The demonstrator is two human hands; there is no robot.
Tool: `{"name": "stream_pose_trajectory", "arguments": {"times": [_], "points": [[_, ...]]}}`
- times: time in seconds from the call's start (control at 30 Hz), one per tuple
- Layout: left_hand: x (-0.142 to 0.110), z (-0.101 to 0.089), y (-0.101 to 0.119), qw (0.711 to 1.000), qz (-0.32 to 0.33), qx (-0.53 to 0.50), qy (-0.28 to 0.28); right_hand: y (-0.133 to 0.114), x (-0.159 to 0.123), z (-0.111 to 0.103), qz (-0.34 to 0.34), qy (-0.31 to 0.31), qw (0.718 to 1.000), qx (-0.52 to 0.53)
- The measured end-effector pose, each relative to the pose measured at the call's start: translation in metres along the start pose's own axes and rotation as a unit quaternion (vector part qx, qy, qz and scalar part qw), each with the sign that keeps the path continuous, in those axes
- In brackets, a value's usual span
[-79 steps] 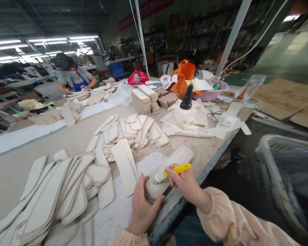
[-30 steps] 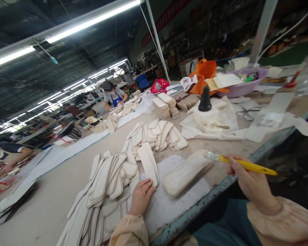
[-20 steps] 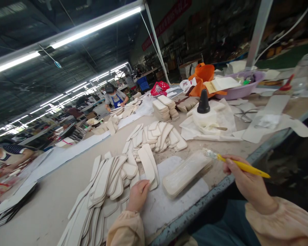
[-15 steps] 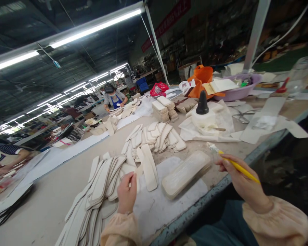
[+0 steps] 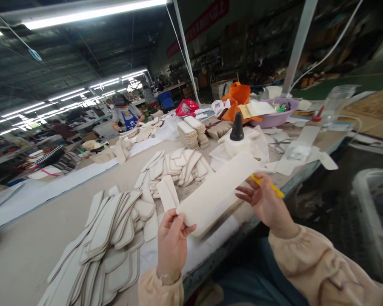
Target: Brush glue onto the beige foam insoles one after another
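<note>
My left hand (image 5: 172,243) pinches the near-left end of a long, cream, round-cornered panel (image 5: 220,185) between thumb and fingers. That panel lies over or just above a stack of like panels (image 5: 206,230), whose edges peep out underneath; I cannot tell whether they touch. At the far-right end, my right hand (image 5: 270,202) grips a yellow-handled brush (image 5: 277,192), its bristles hidden. Some fingers of that hand reach to the panel's edge. Loose panels lie fanned in one heap (image 5: 115,229) left of my left hand and another (image 5: 178,165) beyond it.
Behind the panel stands a white tub with a black cone (image 5: 237,127) on top. Neat panel stacks (image 5: 191,132), an orange bag (image 5: 238,100) and a purple basin (image 5: 276,114) sit farther back. A co-worker (image 5: 126,114) is across the table. A pale plastic crate (image 5: 373,204) stands at right.
My left hand has moved right from the heap and now holds a panel over the stack. My right hand has brought the brush left, to the panel's end. The view has turned right.
</note>
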State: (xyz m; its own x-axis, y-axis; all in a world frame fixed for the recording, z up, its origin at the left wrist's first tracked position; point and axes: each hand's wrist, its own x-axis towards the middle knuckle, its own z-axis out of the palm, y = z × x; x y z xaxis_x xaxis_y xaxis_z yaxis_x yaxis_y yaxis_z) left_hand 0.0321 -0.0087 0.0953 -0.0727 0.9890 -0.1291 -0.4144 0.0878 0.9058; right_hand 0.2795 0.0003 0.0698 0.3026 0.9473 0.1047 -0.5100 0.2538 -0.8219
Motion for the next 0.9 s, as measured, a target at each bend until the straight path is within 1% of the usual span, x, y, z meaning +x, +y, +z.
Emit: {"name": "stream_pose_trajectory", "arguments": {"times": [0.07, 0.13, 0.2, 0.23, 0.27, 0.33, 0.4, 0.43, 0.5, 0.57, 0.7, 0.9], "points": [[-0.001, -0.002, -0.009, 0.999, -0.034, 0.007, 0.024, -0.01, 0.005, 0.001, -0.009, 0.007, 1.0, 0.019], [-0.001, -0.006, -0.014, 0.998, -0.058, 0.025, 0.03, -0.013, 0.011, 0.002, -0.019, 0.013, 1.0, 0.007], [0.001, -0.011, -0.018, 0.995, -0.074, 0.062, 0.019, -0.007, 0.019, 0.003, -0.043, 0.041, 0.997, -0.051], [0.002, -0.013, -0.02, 0.992, -0.075, 0.101, 0.01, -0.002, 0.023, 0.002, -0.064, 0.061, 0.991, -0.097], [0.005, -0.016, -0.022, 0.986, -0.071, 0.153, -0.001, 0.004, 0.027, 0.0, -0.09, 0.08, 0.98, -0.155], [0.01, -0.023, -0.026, 0.963, -0.054, 0.264, -0.015, 0.015, 0.034, -0.005, -0.149, 0.094, 0.941, -0.29], [0.017, -0.03, -0.03, 0.938, -0.038, 0.344, -0.02, 0.023, 0.039, -0.012, -0.192, 0.075, 0.892, -0.403], [0.021, -0.033, -0.032, 0.931, -0.034, 0.364, -0.018, 0.025, 0.04, -0.015, -0.202, 0.061, 0.872, -0.441], [0.026, -0.038, -0.035, 0.921, -0.032, 0.389, -0.012, 0.028, 0.04, -0.019, -0.202, 0.043, 0.848, -0.488], [0.03, -0.042, -0.038, 0.91, -0.034, 0.412, -0.013, 0.029, 0.04, -0.022, -0.192, 0.034, 0.835, -0.515], [0.034, -0.046, -0.046, 0.895, -0.044, 0.444, -0.021, 0.032, 0.041, -0.025, -0.174, 0.014, 0.823, -0.54], [0.034, -0.046, -0.053, 0.88, -0.042, 0.472, -0.027, 0.041, 0.043, -0.031, -0.152, 0.012, 0.809, -0.568]]}}
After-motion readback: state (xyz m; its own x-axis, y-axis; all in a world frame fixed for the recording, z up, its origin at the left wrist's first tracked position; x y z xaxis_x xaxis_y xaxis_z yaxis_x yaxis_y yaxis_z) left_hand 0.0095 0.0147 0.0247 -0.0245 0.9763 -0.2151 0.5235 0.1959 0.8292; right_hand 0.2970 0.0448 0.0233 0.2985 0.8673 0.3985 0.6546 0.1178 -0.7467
